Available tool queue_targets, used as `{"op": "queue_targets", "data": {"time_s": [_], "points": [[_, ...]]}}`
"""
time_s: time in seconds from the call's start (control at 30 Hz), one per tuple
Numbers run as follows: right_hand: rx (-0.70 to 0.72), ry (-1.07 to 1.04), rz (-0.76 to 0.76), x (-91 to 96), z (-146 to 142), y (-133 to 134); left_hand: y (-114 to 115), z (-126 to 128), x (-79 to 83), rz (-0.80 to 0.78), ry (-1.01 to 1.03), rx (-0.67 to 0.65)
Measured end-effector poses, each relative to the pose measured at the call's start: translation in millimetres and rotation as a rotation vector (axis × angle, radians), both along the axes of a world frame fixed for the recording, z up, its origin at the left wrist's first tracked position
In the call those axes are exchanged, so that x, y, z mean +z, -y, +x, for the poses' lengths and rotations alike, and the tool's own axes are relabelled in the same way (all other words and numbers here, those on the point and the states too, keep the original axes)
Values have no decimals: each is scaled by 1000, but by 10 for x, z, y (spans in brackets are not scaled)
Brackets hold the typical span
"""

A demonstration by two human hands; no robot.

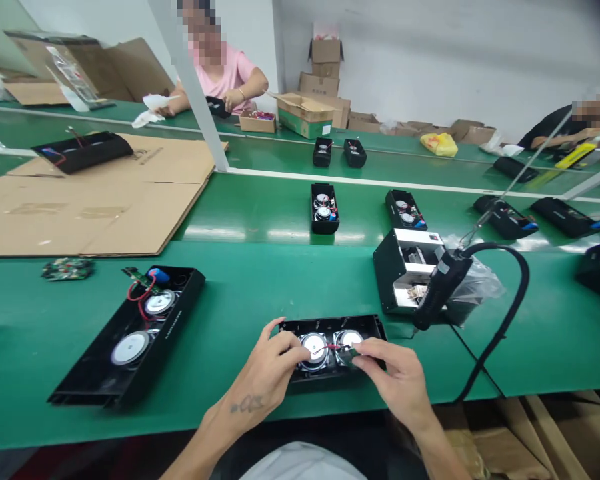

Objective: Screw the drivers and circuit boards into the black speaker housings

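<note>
Head view: our black, open rectangular plastic case [327, 326] lies on the green tabletop [240, 300]. Hands apart: our right hand [397, 377] pinches a small dark-green circuit board [349, 355]; our left hand [267, 367] is at the case's left end, grip unclear. We should keep the thin red wires [333, 347] slack.

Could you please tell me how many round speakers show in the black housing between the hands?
2: the left speaker beside the left hand, and the right speaker, partly covered, by the right hand. Others may be hidden.
</note>
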State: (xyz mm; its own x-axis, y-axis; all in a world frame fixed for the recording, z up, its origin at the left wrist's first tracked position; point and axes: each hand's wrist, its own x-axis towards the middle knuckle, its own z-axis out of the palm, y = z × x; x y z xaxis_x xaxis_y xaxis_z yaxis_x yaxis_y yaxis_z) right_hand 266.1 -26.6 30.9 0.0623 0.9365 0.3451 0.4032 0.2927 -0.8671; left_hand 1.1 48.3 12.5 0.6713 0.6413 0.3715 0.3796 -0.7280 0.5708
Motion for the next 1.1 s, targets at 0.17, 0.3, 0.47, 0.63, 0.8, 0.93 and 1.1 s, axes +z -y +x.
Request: {"op": "queue_targets", "data": {"time_s": [0.17, 0.3, 0.47, 0.63, 0.8, 0.93, 1.1], "points": [[324, 412, 100, 86, -68, -147, 74, 97, 102, 27, -47, 64], [386, 725, -2, 101, -242, -139, 147, 45, 210, -43, -87, 18], [457, 854, -135, 117, -229, -134, 214, 74, 91, 41, -224, -20], [498, 811, -234, 158, -187, -93, 266, 186, -32, 150, -305, -7], [452, 721, -242, 181, -237, -14, 274, 181, -67, 139, -271, -25], [311, 767, -2, -34, -314, 100, 254, 176, -154, 159, -235, -20], [200, 805, 254, -248, -352, 213, 244, 200, -227, 233, -206, -9]]}}
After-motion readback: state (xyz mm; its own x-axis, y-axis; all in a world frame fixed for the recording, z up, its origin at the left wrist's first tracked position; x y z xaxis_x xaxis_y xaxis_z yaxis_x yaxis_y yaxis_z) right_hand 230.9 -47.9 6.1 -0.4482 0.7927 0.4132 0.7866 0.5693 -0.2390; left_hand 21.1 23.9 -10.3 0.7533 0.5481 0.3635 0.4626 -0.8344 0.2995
